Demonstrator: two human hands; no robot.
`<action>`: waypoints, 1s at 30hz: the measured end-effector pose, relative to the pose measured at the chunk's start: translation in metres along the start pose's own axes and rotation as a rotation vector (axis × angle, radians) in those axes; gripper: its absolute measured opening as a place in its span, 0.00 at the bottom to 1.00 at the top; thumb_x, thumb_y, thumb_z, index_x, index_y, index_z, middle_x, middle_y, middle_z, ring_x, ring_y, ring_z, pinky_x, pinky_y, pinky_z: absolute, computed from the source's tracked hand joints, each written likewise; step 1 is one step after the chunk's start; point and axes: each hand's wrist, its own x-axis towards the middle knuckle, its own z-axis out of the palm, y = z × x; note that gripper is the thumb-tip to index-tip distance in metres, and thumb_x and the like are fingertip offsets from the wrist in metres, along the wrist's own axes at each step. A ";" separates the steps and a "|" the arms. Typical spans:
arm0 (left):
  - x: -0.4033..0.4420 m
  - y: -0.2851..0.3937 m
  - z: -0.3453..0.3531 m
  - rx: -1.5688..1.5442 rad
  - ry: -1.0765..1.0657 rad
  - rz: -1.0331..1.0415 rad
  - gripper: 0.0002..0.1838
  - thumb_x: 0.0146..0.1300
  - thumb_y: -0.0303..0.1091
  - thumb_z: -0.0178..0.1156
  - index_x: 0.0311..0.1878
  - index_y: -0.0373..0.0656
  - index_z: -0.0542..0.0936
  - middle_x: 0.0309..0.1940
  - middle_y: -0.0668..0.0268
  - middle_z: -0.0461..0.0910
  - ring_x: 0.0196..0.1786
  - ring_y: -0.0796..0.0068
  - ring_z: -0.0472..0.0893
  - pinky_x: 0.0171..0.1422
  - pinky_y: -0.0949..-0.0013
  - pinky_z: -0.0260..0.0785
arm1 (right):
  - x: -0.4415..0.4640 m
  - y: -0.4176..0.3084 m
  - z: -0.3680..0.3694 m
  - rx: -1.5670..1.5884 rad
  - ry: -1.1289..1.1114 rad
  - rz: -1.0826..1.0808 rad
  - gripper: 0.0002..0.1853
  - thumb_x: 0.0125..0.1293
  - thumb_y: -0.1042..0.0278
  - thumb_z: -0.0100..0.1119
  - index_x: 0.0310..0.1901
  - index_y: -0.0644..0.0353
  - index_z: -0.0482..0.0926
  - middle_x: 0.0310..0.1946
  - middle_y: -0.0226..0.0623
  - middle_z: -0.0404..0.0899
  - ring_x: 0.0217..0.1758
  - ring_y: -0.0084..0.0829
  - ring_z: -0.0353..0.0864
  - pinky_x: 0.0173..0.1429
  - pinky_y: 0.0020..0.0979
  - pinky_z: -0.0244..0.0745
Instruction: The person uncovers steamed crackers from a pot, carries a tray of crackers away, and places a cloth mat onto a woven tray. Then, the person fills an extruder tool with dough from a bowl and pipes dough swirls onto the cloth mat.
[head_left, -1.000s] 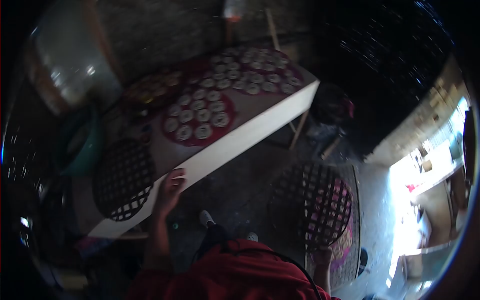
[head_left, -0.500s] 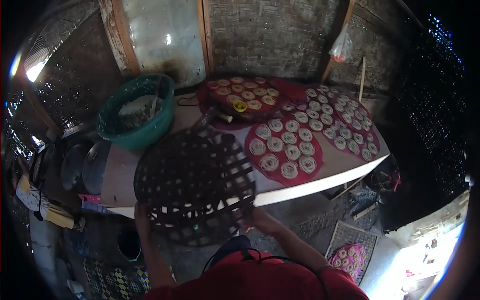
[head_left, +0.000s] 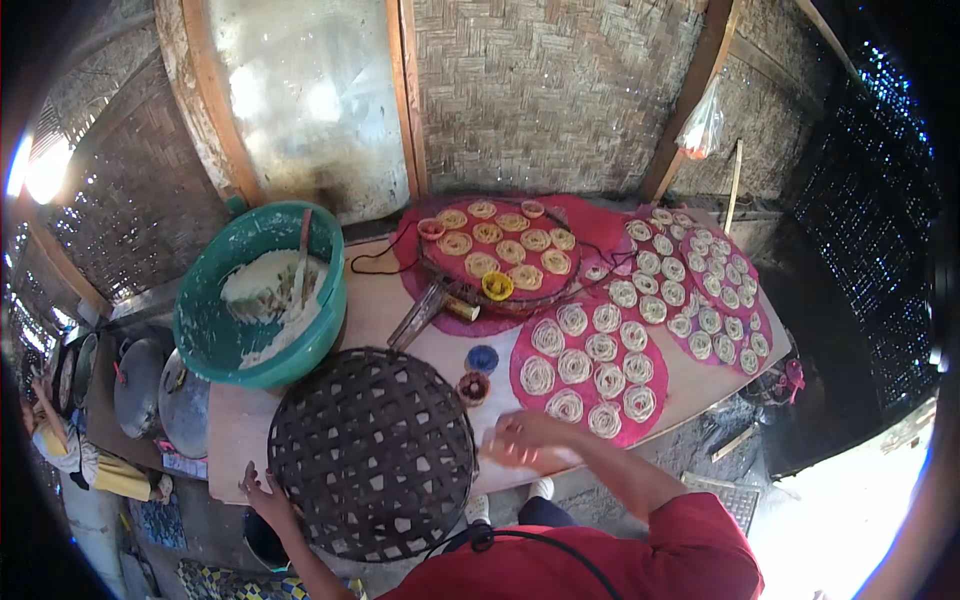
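Observation:
A dark, open-weave round basket point(head_left: 372, 455) rests on the front of the table, partly past its edge. My left hand point(head_left: 266, 497) is at the basket's left side with fingers apart; whether it touches the rim is unclear. Just right of the basket, my right hand point(head_left: 525, 438) is off it and blurred by motion, so its fingers are hard to read. Near that hand lie a blue cup-like piece point(head_left: 482, 359), a reddish-brown one point(head_left: 473, 388), and a pink round sheet point(head_left: 538, 410) bearing several pale coiled rings point(head_left: 603, 347).
A green basin point(head_left: 190, 330) with white dough-like mass point(head_left: 265, 295) stands at the back left. Behind is a ring-covered red sheet point(head_left: 480, 235) with a yellow piece point(head_left: 497, 286) and a handled tool point(head_left: 420, 312). Lidded pans point(head_left: 140, 388) stand left; a person point(head_left: 62, 440) is beyond.
The basket, held up in both hands before, has come down onto the table. My right hand has let go and moved up and right. The blue and reddish-brown pieces are now uncovered.

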 end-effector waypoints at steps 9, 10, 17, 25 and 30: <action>-0.009 0.253 0.111 -0.450 -0.367 0.305 0.34 0.51 0.27 0.64 0.62 0.36 0.62 0.60 0.50 0.64 0.63 0.52 0.64 0.68 0.59 0.53 | 0.125 -0.005 -0.293 -0.296 0.524 -0.234 0.18 0.60 0.51 0.58 0.39 0.60 0.78 0.36 0.44 0.80 0.40 0.34 0.80 0.45 0.35 0.73; -0.008 0.282 0.129 -0.452 -0.426 0.423 0.35 0.50 0.30 0.65 0.62 0.36 0.62 0.59 0.49 0.64 0.63 0.52 0.64 0.68 0.59 0.54 | 0.165 0.012 -0.329 -0.407 0.619 -0.330 0.18 0.59 0.52 0.58 0.40 0.59 0.78 0.39 0.45 0.79 0.42 0.37 0.79 0.46 0.36 0.73; -0.019 0.396 0.261 -0.275 -0.620 0.696 0.43 0.48 0.37 0.68 0.66 0.43 0.57 0.62 0.49 0.61 0.65 0.48 0.60 0.68 0.51 0.52 | 0.263 0.004 -0.386 -0.695 0.915 -0.104 0.25 0.58 0.58 0.55 0.56 0.57 0.71 0.56 0.47 0.71 0.62 0.47 0.67 0.64 0.41 0.63; -0.022 0.397 0.299 -0.151 -0.567 0.666 0.39 0.47 0.37 0.69 0.63 0.46 0.62 0.57 0.59 0.67 0.62 0.54 0.64 0.68 0.41 0.46 | 0.301 0.019 -0.433 -0.462 0.756 -0.190 0.27 0.58 0.54 0.57 0.57 0.57 0.69 0.55 0.49 0.70 0.59 0.46 0.67 0.61 0.42 0.64; -0.016 0.393 0.269 -0.270 -0.417 0.629 0.35 0.46 0.39 0.69 0.58 0.46 0.66 0.53 0.59 0.71 0.61 0.56 0.67 0.67 0.42 0.45 | 0.328 -0.024 -0.380 -0.687 1.008 -0.796 0.21 0.57 0.60 0.59 0.53 0.53 0.73 0.38 0.39 0.76 0.44 0.40 0.72 0.53 0.38 0.66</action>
